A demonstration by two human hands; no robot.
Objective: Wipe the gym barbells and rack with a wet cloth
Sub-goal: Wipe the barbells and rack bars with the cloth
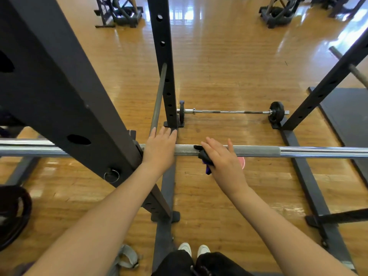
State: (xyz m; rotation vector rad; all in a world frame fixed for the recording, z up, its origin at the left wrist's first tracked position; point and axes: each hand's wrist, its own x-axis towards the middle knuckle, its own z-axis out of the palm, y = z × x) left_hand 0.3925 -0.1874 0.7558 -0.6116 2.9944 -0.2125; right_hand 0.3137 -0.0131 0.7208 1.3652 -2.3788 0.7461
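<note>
Chrome and grey steel run straight across the middle of your view: a barbell (258, 151) resting level on a black squat rack (65, 92), its knurled grey section in front of you and its polished sleeves reaching toward both edges. Your left hand (159, 148) lies flat over the bar just beside the rack's thick near upright, fingers straight and close together, pointing away from you toward the foot of the far upright (163, 62). Your right hand (223, 158) is on the bar a little to the right, near the left hand but not touching it. Its fingers are stretched out and slightly spread, pressing a dark cloth (204, 156) against the knurled part — black on top of the bar, with a purple corner hanging below your palm. Whether the cloth wraps fully round the bar cannot be told.

Beyond your hands, a second, thinner barbell (229, 111) lies on the glossy wooden floor (229, 62) between the rack's far uprights, a small black plate at each end. A dark mat (346, 108) sits at the right. Your white shoes (194, 250) show at the bottom edge — toes pointing toward the bar.
</note>
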